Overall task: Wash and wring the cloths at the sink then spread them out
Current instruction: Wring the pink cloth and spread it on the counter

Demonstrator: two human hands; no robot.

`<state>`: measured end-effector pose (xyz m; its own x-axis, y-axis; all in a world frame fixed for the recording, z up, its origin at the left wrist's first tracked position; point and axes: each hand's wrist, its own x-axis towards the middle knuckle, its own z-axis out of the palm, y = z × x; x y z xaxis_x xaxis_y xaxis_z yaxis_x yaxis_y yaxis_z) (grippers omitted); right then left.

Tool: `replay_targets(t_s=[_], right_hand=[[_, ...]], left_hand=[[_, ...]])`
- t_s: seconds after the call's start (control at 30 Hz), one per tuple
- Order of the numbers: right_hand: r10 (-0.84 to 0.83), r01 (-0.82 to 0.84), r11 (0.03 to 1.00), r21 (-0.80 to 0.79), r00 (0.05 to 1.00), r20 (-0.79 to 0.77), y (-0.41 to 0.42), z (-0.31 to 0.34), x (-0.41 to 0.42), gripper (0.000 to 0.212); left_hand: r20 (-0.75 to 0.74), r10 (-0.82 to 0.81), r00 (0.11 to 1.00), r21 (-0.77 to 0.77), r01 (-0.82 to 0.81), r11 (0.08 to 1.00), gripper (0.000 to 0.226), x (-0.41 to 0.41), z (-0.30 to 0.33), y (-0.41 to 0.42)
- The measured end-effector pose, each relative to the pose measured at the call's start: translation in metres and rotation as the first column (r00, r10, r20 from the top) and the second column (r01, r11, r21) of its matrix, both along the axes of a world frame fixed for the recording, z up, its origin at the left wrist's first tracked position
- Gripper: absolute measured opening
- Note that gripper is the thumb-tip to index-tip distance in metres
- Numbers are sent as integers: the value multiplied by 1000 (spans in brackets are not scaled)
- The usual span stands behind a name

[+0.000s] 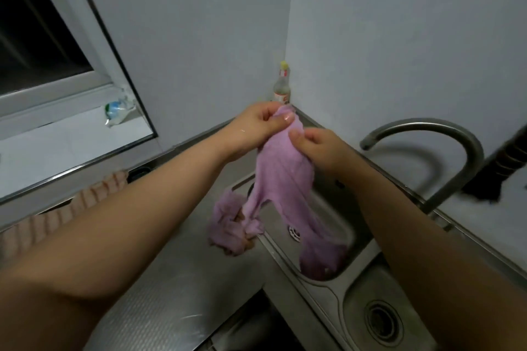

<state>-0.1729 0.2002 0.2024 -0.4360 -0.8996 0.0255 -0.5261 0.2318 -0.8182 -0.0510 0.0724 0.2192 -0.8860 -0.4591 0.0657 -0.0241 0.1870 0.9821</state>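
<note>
left arm hides much of peach cloth (94, 191).

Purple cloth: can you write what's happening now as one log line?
step: opening cloth | left hand: pinches purple cloth top | right hand: pinches top | cloth: hangs into sink | tap: no water seen

Both hands, left (256, 125) and right (319, 148), pinch a wet lilac cloth (282, 168) above the stainless steel sink (336, 288), its tail trailing into the basin.

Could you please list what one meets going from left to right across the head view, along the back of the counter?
Window → plastic bag on the sill → bottle in the corner → tap.
</note>
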Motion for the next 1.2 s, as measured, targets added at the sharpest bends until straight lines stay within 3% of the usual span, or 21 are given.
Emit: replay_targets(t_s=[0.07, 0.13, 0.27, 0.37, 0.53, 0.63, 0.7, 0.77, 0.87, 0.93, 1.0, 1.07, 1.2], right_hand=[[222, -239, 943, 234, 970, 95, -8, -8, 11, 32], [370, -419, 819, 391, 908, 199, -16, -23, 25, 18], [383, -475, 762, 440, 878, 285, -36, -53, 51, 21], [426, -413, 745, 525, 899, 102, -59, -56, 65, 39], [478, -386, 767, 512, 877, -54, -103, -16, 104, 34], [602, -376, 641, 669, 787, -135, -128, -9, 122, 23], [636, -331, 594, 733, 751, -176, -142, -10, 132, 24], [633, -339, 602, 723, 755, -173, -158, -9, 144, 22], [551, -418, 705, 572, 831, -72, -183, -4, 167, 22], [514, -415, 792, 448, 850, -120, -199, 0, 181, 20], [525, -389, 817, 426, 808, -269, -215, 4, 192, 13], [572, -380, 793, 475, 732, -369, -228, 5, 201, 14], [643, -396, 728, 559, 677, -358, -249, 2, 208, 17]], left_hand=[[-93, 114, 989, 57, -109, 992, 17, 17, 12, -13], [-149, 235, 960, 84, -225, 971, 17, 37, 25, -32], [-183, 447, 875, -19, -458, 889, 14, 89, 35, -85], [-202, 702, 683, -75, -725, 685, 18, 136, 22, -121], [-251, 930, 267, -40, -963, 265, 23, 225, -12, -159], [-300, 953, 42, 23, -998, 52, 29, 276, -13, -177], [-293, 955, -47, 37, -999, -38, 34, 311, -11, -188], [-271, 956, -114, 31, -993, -110, 39, 346, -14, -196], [-131, 961, -242, 97, -968, -231, 37, 390, -27, -200], [-51, 951, -306, 138, -945, -296, 35, 420, -39, -200], [-9, 936, -351, 195, -919, -342, 34, 447, -48, -200], [7, 931, -364, 202, -912, -358, 33, 465, -53, -201], [2, 919, -393, 228, -895, -383, 35, 486, -57, -206]])
